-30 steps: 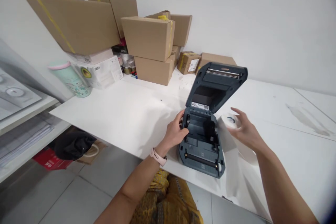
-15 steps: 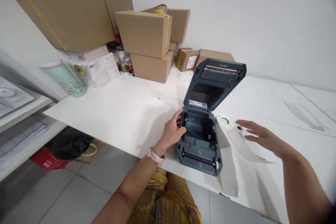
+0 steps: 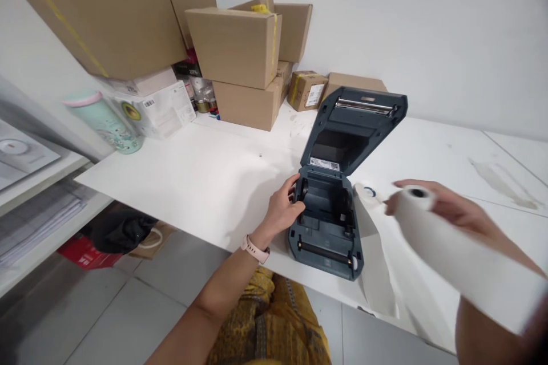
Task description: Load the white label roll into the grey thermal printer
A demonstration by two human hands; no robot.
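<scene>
A dark blue-grey label printer point(image 3: 319, 230) stands on the white table with its lid point(image 3: 370, 128) raised and its inner bay bare. My left hand point(image 3: 280, 208) grips the printer's left wall, the thumb over the rim and the fingers along the side. To the right of the printer, my right hand point(image 3: 464, 211) holds a small roll of white paper point(image 3: 422, 219) up off the table, a long loose strip trailing from it towards me. The roll hides part of that hand. Another white roll point(image 3: 361, 190) with a blue core lies close beside the printer, and loose paper point(image 3: 373, 259) runs down from it.
Cardboard boxes point(image 3: 233, 45) are stacked against the wall at the back left. A mint tumbler point(image 3: 105, 122) stands by a white box point(image 3: 160, 108). Low shelves point(image 3: 51, 177) with papers are at the far left. The table's front edge runs just before my lap.
My right hand has taken hold of the small paper roll and lifted it off the table towards me, its strip rising with it. My left hand stays on the printer.
</scene>
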